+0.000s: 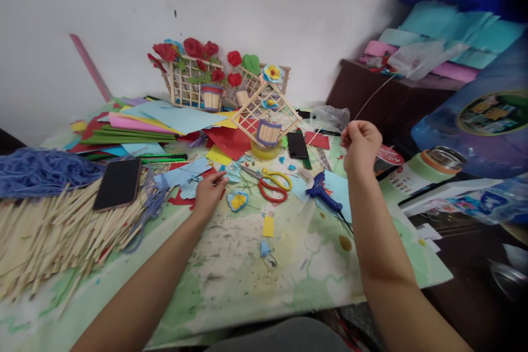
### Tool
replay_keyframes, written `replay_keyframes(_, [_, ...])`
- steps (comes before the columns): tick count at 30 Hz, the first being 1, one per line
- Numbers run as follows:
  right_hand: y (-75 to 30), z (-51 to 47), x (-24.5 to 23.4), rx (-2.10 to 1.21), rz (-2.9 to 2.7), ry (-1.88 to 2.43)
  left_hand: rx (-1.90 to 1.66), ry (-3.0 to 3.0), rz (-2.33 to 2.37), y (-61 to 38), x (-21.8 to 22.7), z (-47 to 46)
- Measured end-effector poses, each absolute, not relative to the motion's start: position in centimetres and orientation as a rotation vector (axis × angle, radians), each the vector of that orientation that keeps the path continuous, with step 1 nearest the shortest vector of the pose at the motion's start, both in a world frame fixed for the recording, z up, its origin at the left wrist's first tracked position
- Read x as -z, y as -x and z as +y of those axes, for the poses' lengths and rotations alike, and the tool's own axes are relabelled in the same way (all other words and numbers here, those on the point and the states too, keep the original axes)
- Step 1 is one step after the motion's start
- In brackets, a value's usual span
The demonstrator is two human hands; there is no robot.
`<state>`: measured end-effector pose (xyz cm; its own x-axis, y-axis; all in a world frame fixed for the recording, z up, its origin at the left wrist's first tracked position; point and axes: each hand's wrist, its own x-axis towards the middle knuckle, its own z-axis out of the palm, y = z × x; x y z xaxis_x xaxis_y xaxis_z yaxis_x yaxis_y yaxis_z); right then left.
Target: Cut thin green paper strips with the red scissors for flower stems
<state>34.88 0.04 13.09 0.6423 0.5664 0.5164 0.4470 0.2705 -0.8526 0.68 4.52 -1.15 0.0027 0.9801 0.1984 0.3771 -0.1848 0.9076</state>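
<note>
My right hand is raised over the right side of the table, its fingers pinched on a thin wire that curves up and to the right. My left hand rests low over blue paper scraps, its fingers loosely stretched and nothing visible in them. Just right of it lies a small blue and yellow paper flower. Scissors with red and yellow handles lie between my hands. A blue hot glue gun rests nearer my right arm.
Behind stand stick trellises with red paper flowers and a tilted square lattice with a small stick basket. Coloured paper sheets, a pile of sticks, blue yarn and a phone lie left. An open flask stands right.
</note>
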Motion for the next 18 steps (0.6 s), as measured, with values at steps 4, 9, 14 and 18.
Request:
replay_keyframes(4, [-26.0,-3.4,-11.0,-0.647,-1.09,1.026,-1.369,-1.774,1.48,-0.4,0.3,4.6])
replay_keyframes(9, [-19.5,-5.1,-7.4,-1.089,-1.363,1.077,-1.422,-1.504,1.249,-1.3,-3.9,2.9])
replay_keyframes(14, [-17.7,-3.7,-6.9,-0.974,-1.622,1.127,-1.32,-1.181,0.845,-2.8,-9.7,1.6])
replay_keyframes(18, [-17.0,-3.5,-7.6,-0.885,-1.822,1.188,-1.422,-1.056,0.744,-2.4,-12.1,2.4])
